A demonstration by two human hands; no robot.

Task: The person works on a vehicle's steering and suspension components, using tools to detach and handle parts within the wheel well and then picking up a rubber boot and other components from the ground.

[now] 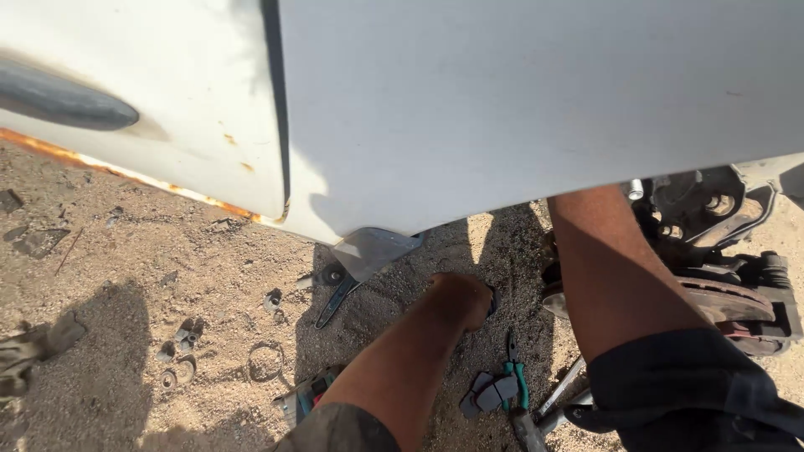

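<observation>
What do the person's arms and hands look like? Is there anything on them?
Both forearms are bare. The left hand wears no glove. The right hand is hidden behind the car body. A dark sleeve is pushed up on the right arm, a greyish sleeve on the left.

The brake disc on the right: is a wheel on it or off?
Off. The rusty brake disc and the caliper beside it are bare under the white car body; no wheel covers them.

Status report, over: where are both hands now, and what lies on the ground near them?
Left hand down on sandy ground, closed. Right hand hidden behind white car body, near brake disc. Brake pads, green-handled pliers beside left arm.
</observation>
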